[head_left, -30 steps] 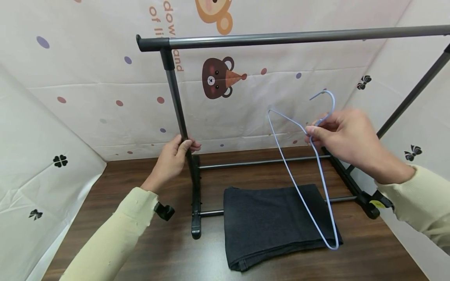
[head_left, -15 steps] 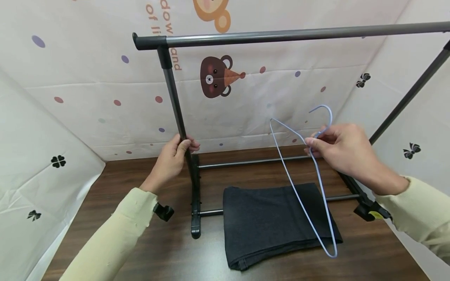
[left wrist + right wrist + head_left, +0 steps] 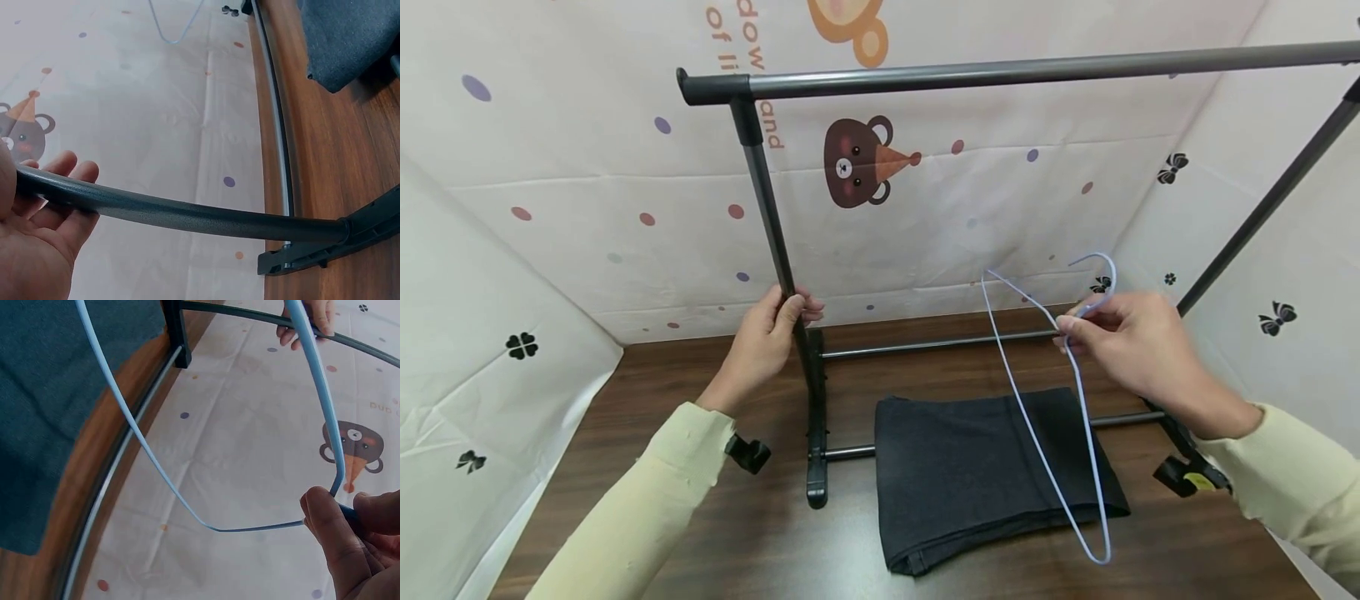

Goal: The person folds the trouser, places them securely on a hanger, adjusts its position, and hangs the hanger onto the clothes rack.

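Note:
My left hand [image 3: 765, 337] grips the left upright [image 3: 771, 225] of a black clothes rack, thumb in front and fingers behind it. In the left wrist view the fingers [image 3: 75, 181] curl under the tube. On the right, my right hand [image 3: 1138, 354] pinches a light blue clothes hanger [image 3: 1037, 433] at the base of its hook, between thumb and fingers. The hook points up and the hanger's lower end hangs in front of folded dark trousers [image 3: 985, 475]. These lie on the wooden table, over the rack's front lower bar [image 3: 850, 452].
The rack's top rail [image 3: 962, 79] spans the view above both hands, and its right upright [image 3: 1270, 200] slants at the right. A rear lower bar [image 3: 925, 345] runs behind the trousers. White printed sheets [image 3: 625, 275] wall in the brown tabletop [image 3: 700, 533] at the back and sides.
My right hand has lowered with the hanger, so the hanger's lower end sits further down over the trousers. The left hand stays on the upright. The head view has shifted slightly.

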`<action>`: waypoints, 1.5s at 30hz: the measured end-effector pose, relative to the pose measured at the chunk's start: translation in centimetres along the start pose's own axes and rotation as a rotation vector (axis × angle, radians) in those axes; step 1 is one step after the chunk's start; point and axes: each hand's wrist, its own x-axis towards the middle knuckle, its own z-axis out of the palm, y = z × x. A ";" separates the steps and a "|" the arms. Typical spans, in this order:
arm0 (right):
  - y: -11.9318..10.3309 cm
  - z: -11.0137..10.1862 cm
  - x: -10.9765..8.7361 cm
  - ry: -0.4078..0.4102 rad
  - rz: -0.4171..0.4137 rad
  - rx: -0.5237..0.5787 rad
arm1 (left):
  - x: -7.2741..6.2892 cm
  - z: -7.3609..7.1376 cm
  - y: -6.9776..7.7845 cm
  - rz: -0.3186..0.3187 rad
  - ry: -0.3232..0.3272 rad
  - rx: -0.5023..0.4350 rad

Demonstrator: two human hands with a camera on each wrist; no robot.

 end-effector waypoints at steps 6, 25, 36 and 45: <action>1.5 0.7 -1.3 -0.010 0.049 0.026 | -0.1 0.1 -0.2 -0.026 0.001 -0.015; 5.2 3.7 -4.3 -0.061 0.254 0.242 | -6.5 0.5 -2.6 -0.212 0.054 0.190; 5.6 4.2 -4.9 -0.080 0.280 0.230 | -9.0 2.6 -4.0 -0.263 -0.106 0.459; 6.0 4.4 -5.1 -0.094 0.314 0.196 | -10.3 4.7 -3.2 -0.353 -0.188 0.562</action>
